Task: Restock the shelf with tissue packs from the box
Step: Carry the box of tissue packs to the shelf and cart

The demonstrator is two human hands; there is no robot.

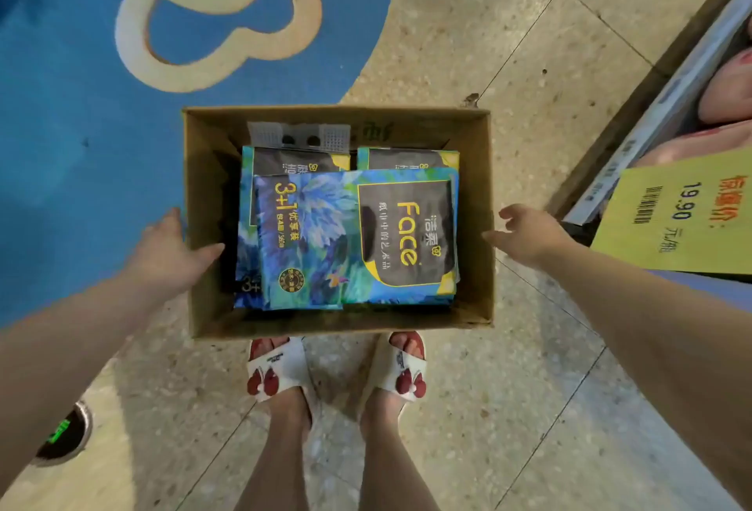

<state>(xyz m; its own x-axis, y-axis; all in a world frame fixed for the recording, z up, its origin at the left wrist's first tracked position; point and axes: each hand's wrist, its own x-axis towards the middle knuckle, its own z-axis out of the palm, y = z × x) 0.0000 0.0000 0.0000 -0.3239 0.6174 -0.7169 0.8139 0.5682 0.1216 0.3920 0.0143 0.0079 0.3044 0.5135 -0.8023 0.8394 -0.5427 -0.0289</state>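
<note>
An open cardboard box [474, 225] stands on the floor right in front of my feet. Inside it lie several blue-green tissue packs with a black "Face" label; the top pack [354, 238] lies flat across the others. My left hand [171, 250] rests on the box's left wall, thumb over the rim inside the box. My right hand [529, 234] hovers just outside the right wall, fingers apart, holding nothing. The shelf [659, 103] runs along the right edge of the view.
A yellow price sign [675, 217] reading 19.90 hangs from the shelf near my right forearm. Pink packs [728, 91] lie on the shelf. A blue floor graphic [81, 103] covers the upper left. A round floor fitting [65, 433] sits at the lower left.
</note>
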